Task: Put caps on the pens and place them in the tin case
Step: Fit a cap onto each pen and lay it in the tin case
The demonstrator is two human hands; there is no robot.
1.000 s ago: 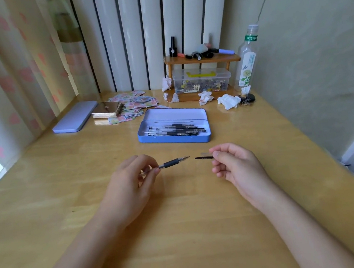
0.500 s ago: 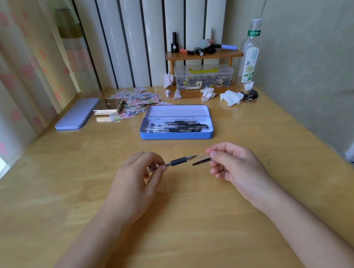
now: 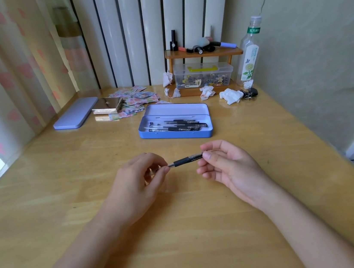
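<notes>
A black-grip pen (image 3: 181, 162) is held level above the wooden table, between both hands. My left hand (image 3: 141, 183) pinches its clear barrel end. My right hand (image 3: 230, 167) pinches the clear cap (image 3: 197, 156), which sits over the pen's tip. Behind them lies the open blue tin case (image 3: 175, 135), with several capped black pens (image 3: 177, 126) lying lengthwise in it.
The case's purple lid (image 3: 76, 116) lies at the back left, next to a gold box (image 3: 107, 106) and scattered stickers (image 3: 138, 100). A small wooden shelf (image 3: 202, 55) over a clear box, crumpled tissues (image 3: 230, 95) and a bottle (image 3: 249, 57) stand along the back right.
The hands came together: the cap in my right hand, apart from the pen tip before, is now on the tip. The view also shifted slightly.
</notes>
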